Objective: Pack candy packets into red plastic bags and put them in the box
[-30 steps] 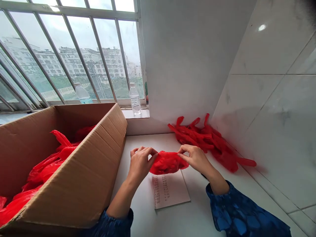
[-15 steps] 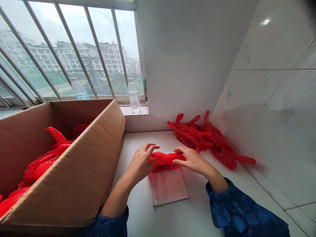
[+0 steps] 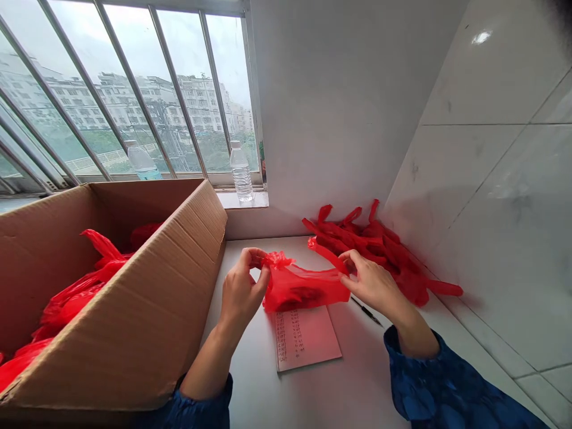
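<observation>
Between my hands a thin red plastic bag (image 3: 308, 287) is stretched sideways, with a dark patch showing through its lower part. My left hand (image 3: 244, 285) pinches its left handle between thumb and fingers. On the other side my right hand (image 3: 367, 275) is closed on the right handle, whose free end sticks up and to the left. Under the bag lies a notebook (image 3: 310, 342) with handwriting down its left part; its far end is covered by the bag. A dark pen (image 3: 367, 312) rests on the white table just below my right hand.
A large cardboard box (image 3: 147, 298) with red plastic bags (image 3: 84, 298) inside stands at the left. More red bags (image 3: 379, 244) are heaped against the wall at the back right. Two clear bottles, one (image 3: 241, 173) nearer, stand by the barred window.
Both hands have closed on the red bag's handles and drawn them apart and up, so the bag is spread wider. My right hand moved right, and the pen came into view.
</observation>
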The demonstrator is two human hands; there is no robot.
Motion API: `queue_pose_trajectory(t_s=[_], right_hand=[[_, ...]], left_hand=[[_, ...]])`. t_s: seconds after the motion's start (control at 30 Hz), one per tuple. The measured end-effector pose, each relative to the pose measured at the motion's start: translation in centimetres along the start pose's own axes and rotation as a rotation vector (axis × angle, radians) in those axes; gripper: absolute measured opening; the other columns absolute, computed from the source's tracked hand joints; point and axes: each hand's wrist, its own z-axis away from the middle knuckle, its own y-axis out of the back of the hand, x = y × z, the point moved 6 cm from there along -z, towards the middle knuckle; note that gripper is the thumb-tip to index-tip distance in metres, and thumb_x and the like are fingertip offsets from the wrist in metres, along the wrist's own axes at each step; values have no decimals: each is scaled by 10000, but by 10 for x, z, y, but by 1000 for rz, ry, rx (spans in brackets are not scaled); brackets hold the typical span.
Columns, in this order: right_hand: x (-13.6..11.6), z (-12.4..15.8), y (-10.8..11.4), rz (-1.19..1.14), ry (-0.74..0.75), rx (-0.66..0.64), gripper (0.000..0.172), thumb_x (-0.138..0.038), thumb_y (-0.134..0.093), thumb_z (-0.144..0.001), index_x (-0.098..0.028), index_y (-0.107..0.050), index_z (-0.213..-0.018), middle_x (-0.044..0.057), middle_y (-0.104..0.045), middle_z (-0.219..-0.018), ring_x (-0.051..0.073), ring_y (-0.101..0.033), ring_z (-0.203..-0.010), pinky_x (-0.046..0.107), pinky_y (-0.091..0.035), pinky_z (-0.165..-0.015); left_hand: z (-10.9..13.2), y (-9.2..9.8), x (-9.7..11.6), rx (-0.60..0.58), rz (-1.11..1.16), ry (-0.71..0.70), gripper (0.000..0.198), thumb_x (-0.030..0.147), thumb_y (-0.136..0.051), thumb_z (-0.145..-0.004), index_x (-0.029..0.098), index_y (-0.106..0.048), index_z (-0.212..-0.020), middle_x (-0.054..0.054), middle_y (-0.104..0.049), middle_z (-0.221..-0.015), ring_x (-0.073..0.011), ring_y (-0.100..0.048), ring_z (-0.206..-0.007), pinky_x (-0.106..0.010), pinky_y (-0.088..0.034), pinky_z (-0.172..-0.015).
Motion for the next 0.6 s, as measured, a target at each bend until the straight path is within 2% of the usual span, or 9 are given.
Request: queue_pose_trajectory(t_s=[0.07, 0.13, 0.17, 0.23, 0.3, 0.4, 0.5, 0.53, 0.6], right_hand=[[-21, 13, 16, -91, 100, 134, 319, -333, -591, -893, -259, -546, -1200, 60, -696, -1157, 254, -672, -978, 368, -492, -780], [-46, 28, 30, -189, 224, 276, 269, -346, -559, -944, -265, -553, -1200, 65, -677, -1171, 252, -646, -1068, 375, -498, -867], [-59, 35, 32, -239, 294, 303, 216, -333, -539, -964, -266, -568, -1168, 59, -679, -1139, 240, -643, -1067, 364, -497, -885], [-78, 40, 23, -300, 403, 222, 140, -299, -496, -998, -263, -600, -1084, 39, -693, -1045, 211, -658, -995, 327, -503, -859], [-86, 36, -3, -250, 428, 41, 174, -264, -454, -1018, -247, -626, -1001, 32, -706, -957, 198, -672, -885, 308, -502, -786], [-72, 18, -46, -11, 287, -153, 255, -231, -414, -1024, -207, -660, -957, 67, -718, -878, 229, -686, -813, 325, -492, -719], [-52, 9, -68, 72, 172, -193, 197, -282, -563, -955, -186, -660, -1097, 101, -728, -927, 268, -699, -855, 340, -508, -714], [-49, 10, -71, 39, 171, -210, 322, -303, -662, -884, -191, -635, -1184, 110, -723, -1021, 276, -696, -894, 342, -517, -726], [-44, 17, -76, -91, 171, -272, 705, -321, -810, -715, -232, -543, -1362, 121, -659, -1245, 286, -681, -971, 348, -532, -751]], left_hand=[[4, 2, 15, -36, 105, -73, 129, 222, -551, -889, 228, -569, -1017, -2, -668, -938, -161, -643, -868, -228, -414, -576], [10, 3, 32, -83, 143, -162, 168, 174, -523, -889, 230, -603, -1026, -5, -640, -948, -154, -620, -889, -235, -441, -639], [12, 3, 39, -101, 151, -201, 184, 144, -509, -881, 229, -623, -998, -5, -625, -946, -149, -607, -889, -242, -453, -689], [17, 4, 51, -125, 174, -253, 190, 101, -487, -858, 216, -636, -888, -7, -594, -925, -145, -582, -884, -261, -455, -780], [18, 5, 55, -139, 220, -253, 168, 96, -480, -840, 204, -605, -806, -13, -580, -911, -152, -571, -885, -275, -449, -809], [15, 4, 49, -185, 349, -178, 128, 144, -462, -845, 199, -537, -758, -29, -617, -915, -177, -584, -898, -297, -454, -800], [13, -2, 36, -279, 534, -29, 116, 177, -436, -842, 201, -486, -740, -42, -656, -871, -194, -601, -846, -315, -469, -756], [14, -3, 34, -294, 588, 13, 103, 179, -436, -841, 201, -481, -751, -43, -662, -870, -198, -606, -846, -320, -475, -756], [18, 2, 37, -243, 639, 14, 69, 183, -450, -858, 205, -506, -824, -41, -672, -943, -207, -616, -937, -333, -480, -832]])
